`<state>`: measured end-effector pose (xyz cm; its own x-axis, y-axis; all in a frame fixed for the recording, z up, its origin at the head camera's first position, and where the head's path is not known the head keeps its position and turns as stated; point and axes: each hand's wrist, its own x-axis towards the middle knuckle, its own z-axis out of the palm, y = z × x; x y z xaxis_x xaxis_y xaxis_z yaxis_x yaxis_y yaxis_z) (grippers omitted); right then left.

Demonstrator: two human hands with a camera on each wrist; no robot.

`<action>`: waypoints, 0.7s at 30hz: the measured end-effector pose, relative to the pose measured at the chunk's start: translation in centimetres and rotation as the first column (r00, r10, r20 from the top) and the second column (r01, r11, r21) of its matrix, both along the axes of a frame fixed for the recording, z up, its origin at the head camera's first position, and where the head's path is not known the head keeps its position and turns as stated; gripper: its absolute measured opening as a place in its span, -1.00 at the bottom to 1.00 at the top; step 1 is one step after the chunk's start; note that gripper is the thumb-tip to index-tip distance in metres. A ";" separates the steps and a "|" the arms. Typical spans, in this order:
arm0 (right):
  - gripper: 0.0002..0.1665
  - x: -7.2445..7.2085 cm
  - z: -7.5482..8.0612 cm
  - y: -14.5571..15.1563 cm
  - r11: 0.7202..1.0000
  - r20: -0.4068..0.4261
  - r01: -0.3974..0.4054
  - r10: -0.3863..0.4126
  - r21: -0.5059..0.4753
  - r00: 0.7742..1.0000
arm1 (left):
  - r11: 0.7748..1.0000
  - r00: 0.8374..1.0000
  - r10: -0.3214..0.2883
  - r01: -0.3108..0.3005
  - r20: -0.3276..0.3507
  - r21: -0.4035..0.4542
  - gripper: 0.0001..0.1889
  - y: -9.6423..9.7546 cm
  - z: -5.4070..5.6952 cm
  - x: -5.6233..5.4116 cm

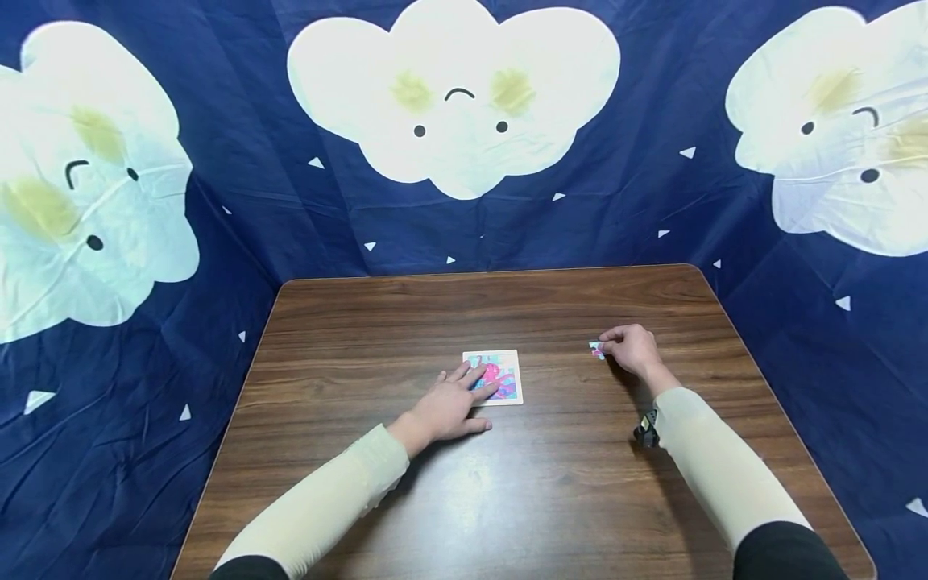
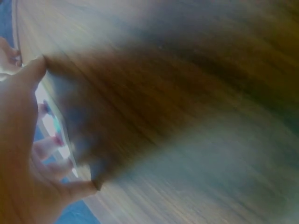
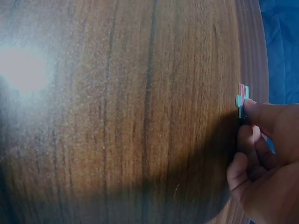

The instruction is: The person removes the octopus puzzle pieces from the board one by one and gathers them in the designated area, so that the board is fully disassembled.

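A square jigsaw puzzle (image 1: 511,385) with a pale border and a pink figure on blue lies near the middle of the table. My left hand (image 1: 445,405) rests on its left side with fingers spread and fairly straight, covering part of the picture. In the left wrist view the puzzle's edge (image 2: 60,122) shows behind those fingers. Farther right, my right hand (image 1: 634,351) pinches a small jigsaw piece (image 1: 596,349) between thumb and fingers, apart from the puzzle. The right wrist view shows the pink and light-blue piece (image 3: 242,96) at the thumb tip, its lower part hidden.
The brown wood-grain table (image 1: 362,322) has rounded far corners. Dark blue cloth (image 1: 507,234) with white clouds hangs behind it and along both sides. A small dark device (image 1: 646,430) sits at the right wrist.
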<state>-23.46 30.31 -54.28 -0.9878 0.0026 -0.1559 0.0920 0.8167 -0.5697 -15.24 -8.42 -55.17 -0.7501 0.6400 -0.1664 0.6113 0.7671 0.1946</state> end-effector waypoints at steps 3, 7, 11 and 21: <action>-0.72 0.0 -0.1 0.1 1.000 -0.009 -0.006 0.006 0.004 1.000 | 1.000 1.000 0.005 -0.005 -0.001 -0.003 -0.21 0.1 0.0 0.1; -0.72 0.0 0.0 0.2 1.000 -0.021 -0.020 0.020 0.010 1.000 | 1.000 1.000 0.012 -0.012 -0.001 -0.004 -0.21 0.2 0.0 0.2; -0.71 -0.1 0.9 -0.4 0.998 -0.048 -0.056 0.056 0.001 0.997 | 1.000 1.000 0.020 -0.019 0.010 -0.009 -0.21 0.2 0.0 0.2; -0.73 -0.8 3.5 -7.0 0.967 -0.113 -0.249 0.241 -0.059 0.964 | 0.998 1.000 0.021 -0.019 0.019 -0.063 -0.21 0.4 0.4 0.2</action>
